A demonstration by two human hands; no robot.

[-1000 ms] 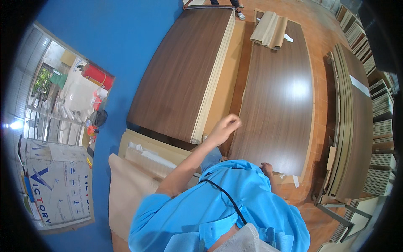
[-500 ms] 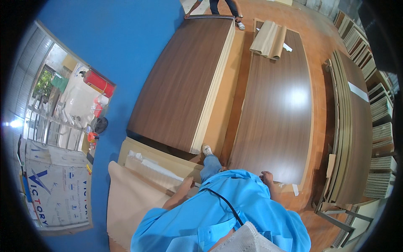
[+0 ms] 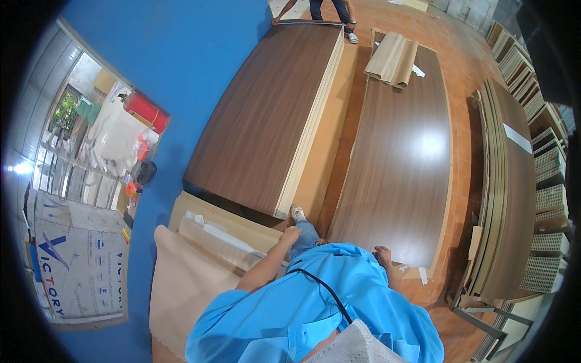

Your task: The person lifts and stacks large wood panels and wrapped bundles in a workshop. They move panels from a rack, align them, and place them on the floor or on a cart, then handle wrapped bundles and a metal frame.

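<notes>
My left hand (image 3: 292,235) is closed in front of my leg, just short of the near corner of a tall stack of brown wood-grain panels (image 3: 260,115). Whether anything is in its fingers is hidden. My right hand (image 3: 382,256) hangs with loosely bent fingers apart, by the near end of a second wood-grain panel (image 3: 399,163), holding nothing I can see. At the far end of the tall stack, a co-worker's two hands (image 3: 351,25) are on its edge. Below my left forearm lie large brown paper sheets (image 3: 193,266) with a strip of white wrapping.
A folded bundle of brown paper (image 3: 391,60) rests on the right panel. Further right, more panels (image 3: 517,163) stand on a metal rack (image 3: 481,323). A blue wall or floor surface (image 3: 163,54) borders the left, with a red fire extinguisher (image 3: 145,112) beyond.
My left hand has moved forward, from over the brown paper toward the near corner of the tall stack. My right hand stays about where it was. The view has shifted slightly.
</notes>
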